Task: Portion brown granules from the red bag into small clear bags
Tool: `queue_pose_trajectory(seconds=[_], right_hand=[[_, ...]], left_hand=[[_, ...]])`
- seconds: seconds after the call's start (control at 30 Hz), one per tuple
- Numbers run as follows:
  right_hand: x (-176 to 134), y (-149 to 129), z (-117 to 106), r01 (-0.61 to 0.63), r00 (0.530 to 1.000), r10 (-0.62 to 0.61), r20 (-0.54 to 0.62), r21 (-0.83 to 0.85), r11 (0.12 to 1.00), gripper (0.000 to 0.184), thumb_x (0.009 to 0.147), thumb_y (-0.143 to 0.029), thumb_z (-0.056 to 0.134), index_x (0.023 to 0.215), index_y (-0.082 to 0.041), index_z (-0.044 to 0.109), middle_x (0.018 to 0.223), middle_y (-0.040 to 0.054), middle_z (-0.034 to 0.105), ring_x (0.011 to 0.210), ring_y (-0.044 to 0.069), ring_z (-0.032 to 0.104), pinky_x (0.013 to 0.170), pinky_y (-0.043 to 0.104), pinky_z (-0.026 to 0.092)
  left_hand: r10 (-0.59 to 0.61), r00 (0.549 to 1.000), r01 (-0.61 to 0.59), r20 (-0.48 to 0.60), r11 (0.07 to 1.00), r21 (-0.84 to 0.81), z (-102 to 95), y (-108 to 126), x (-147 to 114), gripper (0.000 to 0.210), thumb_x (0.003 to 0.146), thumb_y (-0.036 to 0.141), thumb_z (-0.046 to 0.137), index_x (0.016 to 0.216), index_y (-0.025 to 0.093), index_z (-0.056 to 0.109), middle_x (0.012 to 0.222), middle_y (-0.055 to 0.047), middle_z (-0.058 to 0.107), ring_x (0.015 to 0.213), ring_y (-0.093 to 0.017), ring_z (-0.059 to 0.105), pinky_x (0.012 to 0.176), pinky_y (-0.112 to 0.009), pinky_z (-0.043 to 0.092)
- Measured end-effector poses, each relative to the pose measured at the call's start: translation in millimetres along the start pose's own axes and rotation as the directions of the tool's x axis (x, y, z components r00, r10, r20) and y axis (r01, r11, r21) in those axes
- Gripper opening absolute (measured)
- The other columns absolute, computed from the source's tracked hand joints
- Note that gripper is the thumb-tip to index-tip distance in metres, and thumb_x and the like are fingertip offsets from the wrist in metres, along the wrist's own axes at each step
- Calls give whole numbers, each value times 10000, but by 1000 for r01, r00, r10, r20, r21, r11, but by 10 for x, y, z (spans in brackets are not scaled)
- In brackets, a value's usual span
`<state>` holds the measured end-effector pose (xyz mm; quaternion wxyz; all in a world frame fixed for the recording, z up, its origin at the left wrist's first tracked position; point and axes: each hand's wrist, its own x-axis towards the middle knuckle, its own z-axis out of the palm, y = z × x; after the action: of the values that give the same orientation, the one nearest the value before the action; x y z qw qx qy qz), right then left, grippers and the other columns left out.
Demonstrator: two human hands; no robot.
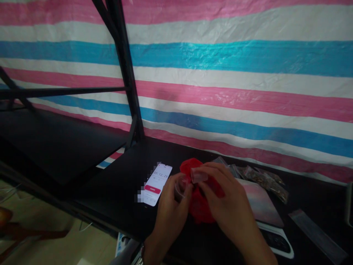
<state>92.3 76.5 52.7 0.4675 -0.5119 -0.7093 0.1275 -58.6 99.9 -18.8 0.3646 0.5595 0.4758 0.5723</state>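
My left hand [171,204] is curled around a small clear round container [179,187], its rim facing up between thumb and fingers. Fingers of my right hand [228,193] pinch a small clear plastic piece [199,176] that looks like a little cup, close above the container. Between and behind both hands lies a crumpled red plastic bag [200,209], partly covered by them. Whether the bag is gripped too, I cannot tell. The insides of the container and cup are too dim to make out.
A lit phone [157,184] showing a timer lies left of my hands. Right of them are a digital scale [275,243] with a shiny plate, several small clear bags with brown contents [260,178], and a flat clear sleeve [317,235]. A black metal post [125,66] rises behind.
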Motion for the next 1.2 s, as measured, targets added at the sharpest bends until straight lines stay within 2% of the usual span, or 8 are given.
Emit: queue_pose_trajectory(seconds=[0.13, 0.23, 0.47, 0.67, 0.8, 0.87, 1.03, 1.2], right_hand=[[4, 230, -4, -205, 967, 211, 143, -59, 977, 352, 902, -58, 623, 1141, -264, 779, 1230, 72, 738, 1150, 244, 716, 1075, 419, 542], [-80, 360, 42, -323, 898, 339, 281, -104, 941, 403, 884, -21, 579, 1153, -245, 778, 1288, 87, 736, 1185, 259, 714, 1106, 447, 519], [-222, 249, -190, -431, 746, 340, 573, 25, 902, 505, 732, 33, 561, 1042, -284, 801, 1120, -2, 796, 1039, 197, 761, 945, 299, 582], [-239, 187, -392, -472, 650, 327, 686, 27, 881, 561, 664, 65, 538, 1004, -280, 822, 1111, -23, 807, 1054, 182, 766, 898, 245, 572], [-276, 231, -463, -561, 615, 419, 668, -3, 828, 452, 752, 11, 593, 1003, -277, 834, 1048, -8, 847, 1005, 208, 794, 844, 262, 590], [-273, 271, -459, -579, 640, 456, 618, -1, 815, 381, 780, -14, 613, 973, -263, 827, 1004, 6, 848, 945, 219, 798, 804, 278, 594], [-153, 434, -247, -369, 884, 386, 263, -115, 922, 421, 783, 60, 548, 999, -220, 778, 1117, 62, 783, 1051, 234, 735, 968, 360, 549], [-77, 534, -26, -281, 901, 363, 238, -318, 906, 487, 721, 136, 501, 1000, -181, 744, 1183, 98, 749, 1143, 266, 686, 1025, 397, 500]], left_hand=[[-161, 977, 172, -143, 983, 67, 40, 77, -95, 220, 961, 442, 668, 1060, 249, 629, 941, -45, 715, 848, -264, 687, 779, -384, 510], [-244, 966, 252, -80, 963, 97, 96, 64, -159, 314, 876, 363, 755, 1117, 249, 590, 992, -45, 723, 884, -273, 705, 802, -399, 519], [-346, 935, 321, -84, 922, -216, 130, -50, -73, 400, 661, 120, 687, 1024, 230, 561, 911, 8, 691, 848, -218, 697, 812, -369, 552], [-224, 956, 197, -188, 968, -154, 78, 13, -67, 366, 608, 98, 634, 943, 238, 591, 866, 9, 650, 807, -205, 652, 737, -328, 523], [-153, 952, 135, -265, 987, -86, 62, 68, -82, 335, 674, 136, 659, 978, 252, 581, 840, 20, 594, 754, -195, 593, 698, -322, 492], [-150, 954, 140, -259, 988, -59, 72, 74, -100, 352, 685, 131, 655, 1002, 258, 572, 817, 28, 560, 727, -197, 568, 686, -330, 484], [-210, 972, 210, -109, 978, -15, 155, 2, -210, 463, 708, 87, 641, 1137, 248, 574, 1070, -50, 628, 997, -268, 642, 919, -446, 529], [-273, 962, 274, 18, 960, -56, 264, -39, -270, 475, 721, 76, 612, 1170, 224, 565, 1148, -80, 645, 1100, -289, 656, 1020, -494, 516]])
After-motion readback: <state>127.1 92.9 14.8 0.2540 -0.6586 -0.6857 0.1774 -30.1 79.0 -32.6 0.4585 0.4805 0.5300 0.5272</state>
